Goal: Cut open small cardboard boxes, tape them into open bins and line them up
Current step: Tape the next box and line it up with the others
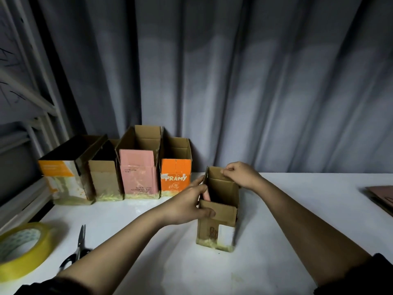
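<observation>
Forearms reach in from both lower corners of the frame and meet at a plain brown cardboard bin [219, 213] standing upright, open top up, on the white table [297, 209] just right of centre. The left hand [187, 204] comes from the lower left and clamps the bin's near left corner: its thumb [209, 213] lies flat across the outside of the low front wall while its fingers [205, 195] curl over the edge and down inside. The right hand [240, 173] arrives from the lower right, wrist bent over the bin, and pinches the top edge of the taller rear wall between thumb and curled fingers. A white label and a band of yellowish tape mark the lower part of the bin's front. In the centre left of the frame, against the grey curtain [234, 81], four finished bins stand side by side in a row: an orange-and-white bin [61, 179] at the far left, then a brown bin [104, 177], a tall pink-fronted bin [138, 173], and an orange bin [175, 175] nearest the hands, apart from the held one. At the lower left lie a roll of yellow tape [23, 250] and, just right of it, a pair of scissors [78, 248], partly hidden by the left forearm. Flat brown sheets [382, 194] show at the right edge.
</observation>
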